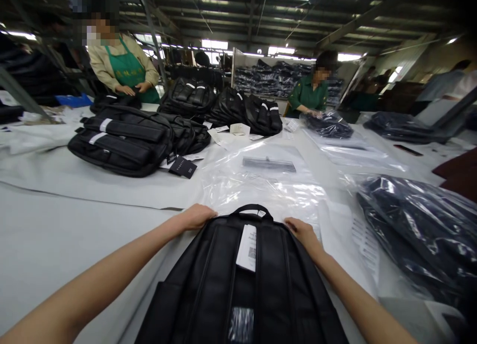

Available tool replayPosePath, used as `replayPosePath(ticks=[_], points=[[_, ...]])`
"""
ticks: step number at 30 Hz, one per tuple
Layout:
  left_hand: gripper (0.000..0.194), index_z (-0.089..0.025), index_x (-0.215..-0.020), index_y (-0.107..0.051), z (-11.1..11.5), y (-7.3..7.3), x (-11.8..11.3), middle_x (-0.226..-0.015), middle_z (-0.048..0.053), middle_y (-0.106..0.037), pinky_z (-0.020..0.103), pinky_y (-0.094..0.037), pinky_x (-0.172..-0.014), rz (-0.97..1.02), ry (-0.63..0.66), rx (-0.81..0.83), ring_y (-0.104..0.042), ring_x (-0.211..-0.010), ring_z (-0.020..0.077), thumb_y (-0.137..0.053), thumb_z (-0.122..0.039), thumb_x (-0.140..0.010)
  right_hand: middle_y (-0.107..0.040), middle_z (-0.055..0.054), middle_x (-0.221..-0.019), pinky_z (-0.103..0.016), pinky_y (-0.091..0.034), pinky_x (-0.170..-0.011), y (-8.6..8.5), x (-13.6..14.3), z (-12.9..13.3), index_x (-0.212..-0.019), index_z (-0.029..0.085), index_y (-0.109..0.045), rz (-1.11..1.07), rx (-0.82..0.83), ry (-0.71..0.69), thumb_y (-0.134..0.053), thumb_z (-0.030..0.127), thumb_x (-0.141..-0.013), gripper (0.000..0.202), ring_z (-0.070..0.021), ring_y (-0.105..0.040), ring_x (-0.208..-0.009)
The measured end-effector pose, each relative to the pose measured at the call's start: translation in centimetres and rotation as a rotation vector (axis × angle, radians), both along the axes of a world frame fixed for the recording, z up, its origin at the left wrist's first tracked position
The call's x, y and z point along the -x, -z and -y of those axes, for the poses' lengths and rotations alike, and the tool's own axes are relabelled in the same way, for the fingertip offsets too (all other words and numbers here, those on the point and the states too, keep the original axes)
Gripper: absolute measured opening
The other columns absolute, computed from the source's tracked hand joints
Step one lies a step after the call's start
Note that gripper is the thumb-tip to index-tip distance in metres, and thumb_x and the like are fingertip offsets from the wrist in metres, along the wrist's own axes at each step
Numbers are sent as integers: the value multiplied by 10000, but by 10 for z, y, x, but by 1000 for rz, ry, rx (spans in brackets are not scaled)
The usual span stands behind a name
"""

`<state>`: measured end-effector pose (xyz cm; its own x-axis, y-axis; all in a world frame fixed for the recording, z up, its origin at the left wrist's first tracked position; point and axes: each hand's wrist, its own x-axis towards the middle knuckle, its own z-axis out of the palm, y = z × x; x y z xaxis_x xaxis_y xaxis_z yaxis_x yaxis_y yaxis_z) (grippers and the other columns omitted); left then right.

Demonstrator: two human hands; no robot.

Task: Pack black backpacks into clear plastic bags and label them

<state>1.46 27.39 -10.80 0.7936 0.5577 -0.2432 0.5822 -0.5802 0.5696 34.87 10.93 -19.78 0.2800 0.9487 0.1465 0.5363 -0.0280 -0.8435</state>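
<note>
Behind the backpack [242, 284], both hands' fingers [208, 215] (partly) hide.

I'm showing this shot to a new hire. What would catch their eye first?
First, the black backpack at the near edge of the table, gripped at its top corners by the left hand and right hand. Then the clear plastic bags just beyond, and the stacked black bags far left.

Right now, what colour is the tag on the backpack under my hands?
White, with small dark print; the tag lies on the black backpack, clearest in the head view.
</note>
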Motion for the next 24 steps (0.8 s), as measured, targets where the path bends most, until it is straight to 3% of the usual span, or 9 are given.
replayPosePath(ticks=[4, 8, 11, 13, 15, 17, 19, 21, 24], points=[[89, -192, -720, -621, 7, -7, 6, -808, 24, -677, 311, -411, -782, 47, 2, 92, -598, -834, 245, -575, -208, -646, -640, 15, -637, -270, -425, -651, -9, 5, 10, -712, 224, -647, -61, 81, -34, -576, 297, -706, 102, -203, -580, -661], [266, -180, -912, -640, 33, -10, 17, -994, 49, -673, 314, -445, -843, 194, -131, 182, -562, -1010, 259, -547, -341, -721, -677, -25, -754, -291, -460, -667, -22, 6, 25, -739, 207, -632, -166, 100, -24, -530, 381, -735, 201, -234, -598, -756], [352, -174, -935, -641, 62, -6, 31, -905, 61, -684, 309, -493, -717, 256, -240, 221, -601, -895, 245, -492, -457, -787, -666, -49, -710, -295, -456, -600, -31, 7, 46, -725, 195, -618, -220, 118, 28, -450, 465, -794, 325, -229, -589, -684], [401, -170, -899, -648, 78, -1, 40, -790, 55, -681, 296, -491, -602, 304, -383, 330, -618, -743, 227, -507, -526, -778, -597, -22, -590, -279, -402, -543, -39, 9, 61, -647, 208, -567, -144, 133, 148, -439, 498, -804, 354, -203, -538, -592], [424, -166, -847, -651, 85, 5, 44, -719, 45, -669, 290, -480, -563, 398, -614, 513, -611, -651, 207, -579, -564, -721, -500, 7, -516, -269, -347, -534, -47, 15, 67, -569, 217, -484, 0, 140, 286, -447, 522, -798, 384, -175, -480, -548], [440, -154, -787, -649, 82, 10, 42, -691, 41, -662, 285, -477, -567, 531, -864, 627, -606, -621, 194, -677, -561, -620, -444, 18, -501, -267, -324, -541, -52, 22, 63, -537, 219, -416, 86, 149, 363, -409, 531, -810, 415, -163, -450, -540], [462, -143, -724, -631, 72, 15, 34, -621, 25, -632, 253, -446, -520, 649, -1023, 581, -579, -562, 164, -717, -559, -543, -423, 21, -490, -267, -319, -532, -52, 30, 52, -526, 224, -367, 69, 164, 358, -379, 545, -815, 432, -161, -437, -532], [485, -140, -700, -604, 61, 17, 24, -522, -16, -558, 202, -354, -424, 741, -1106, 485, -496, -452, 107, -701, -581, -524, -419, 27, -482, -266, -315, -520, -48, 36, 42, -532, 233, -344, 61, 175, 337, -420, 556, -789, 420, -161, -429, -520], [520, -156, -846, -585, 52, 14, 10, -538, -54, -528, 162, -185, -357, 861, -1129, 389, -304, -346, 30, -639, -603, -585, -422, 40, -501, -263, -318, -520, -41, 42, 36, -569, 242, -329, 99, 124, 339, -485, 516, -759, 369, -160, -436, -519]])
